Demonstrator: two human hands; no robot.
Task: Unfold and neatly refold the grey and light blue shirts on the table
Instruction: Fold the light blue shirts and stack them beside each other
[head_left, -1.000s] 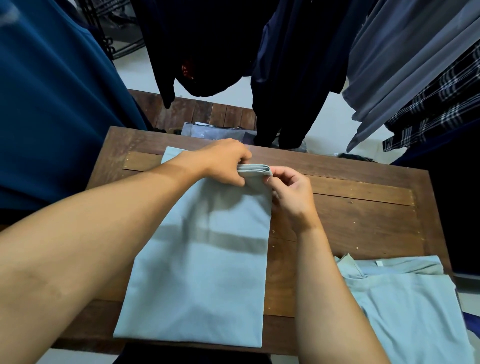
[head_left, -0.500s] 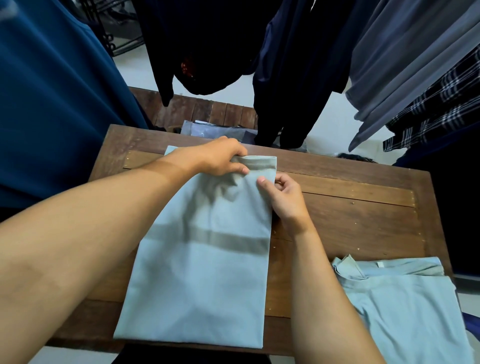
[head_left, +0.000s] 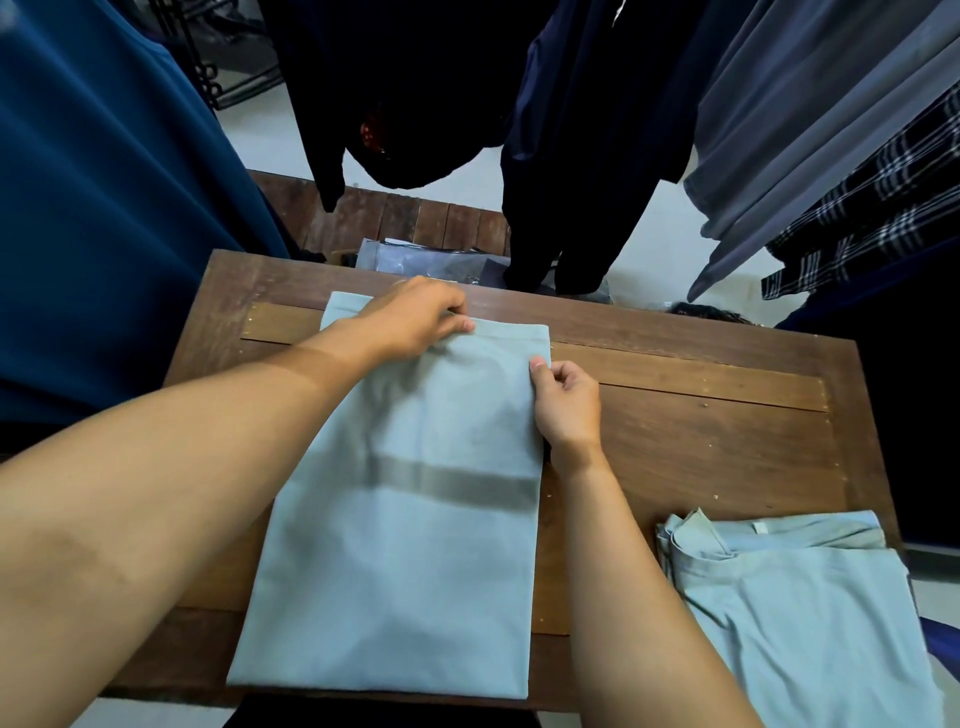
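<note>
A light blue shirt (head_left: 395, 545) lies folded into a long narrow rectangle down the middle of the wooden table (head_left: 701, 441). My left hand (head_left: 415, 319) grips its far top edge, fingers curled over the hem. My right hand (head_left: 566, 402) pinches the shirt's right edge near the top corner, thumb on the cloth. A second pale grey-blue shirt (head_left: 800, 613) lies folded at the table's near right corner, collar towards the far side, hanging a little over the edge.
Dark garments (head_left: 571, 130) hang beyond the table's far edge. Grey cloth and a plaid shirt (head_left: 883, 208) hang at the right, a blue garment (head_left: 104, 208) at the left. A wrapped packet (head_left: 415, 257) lies on a wooden pallet behind the table.
The doubled top end that my hands held a second ago has been laid flat toward the far edge. My left hand moved farther away, and my right hand slid down the right edge.
</note>
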